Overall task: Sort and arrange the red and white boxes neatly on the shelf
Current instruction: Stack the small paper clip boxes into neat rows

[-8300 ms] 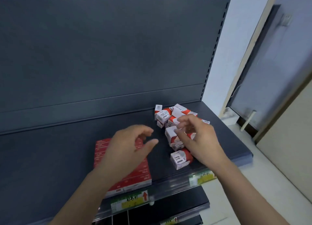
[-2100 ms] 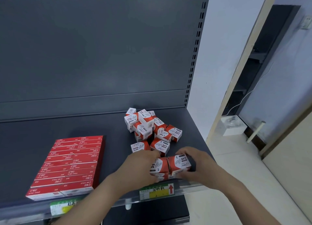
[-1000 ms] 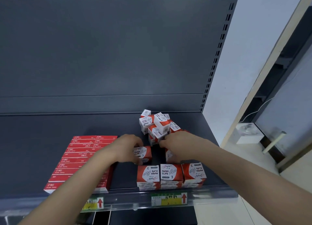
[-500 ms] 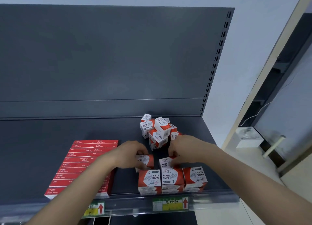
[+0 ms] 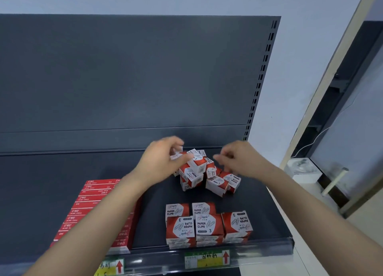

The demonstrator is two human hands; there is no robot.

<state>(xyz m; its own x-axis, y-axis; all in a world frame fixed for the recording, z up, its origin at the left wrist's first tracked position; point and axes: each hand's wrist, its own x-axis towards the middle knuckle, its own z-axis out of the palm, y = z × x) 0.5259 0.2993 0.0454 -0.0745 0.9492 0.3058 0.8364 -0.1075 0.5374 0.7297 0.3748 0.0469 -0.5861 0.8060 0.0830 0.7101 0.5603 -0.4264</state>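
**Both hands over the loose pile at the back of the shelf**

The jumbled pile of paper-clip boxes (image 5: 204,172), red and white, lies toward the back of the dark shelf (image 5: 51,172), directly under and between the 2 hands. The boxes there sit tilted at mixed angles, some stacked on others. The left hand (image 5: 160,159) is at the pile's upper left, fingers curled, with a small white box (image 5: 177,154) between thumb and fingertips; motion blur leaves it unclear how firmly it is pinched. The right hand (image 5: 238,158) hovers at the pile's upper right, fingers loosely bent and partly spread; whether it touches or holds any box cannot be told.

Nearer the person than both hands, at the shelf's front edge, stands a tidy group of boxes (image 5: 207,224): 3 in the front row, 2 behind them, labels facing up. Under the left forearm lies a flat block of long red boxes (image 5: 91,205). Price tags (image 5: 207,259) with red arrows line the shelf's front rail.
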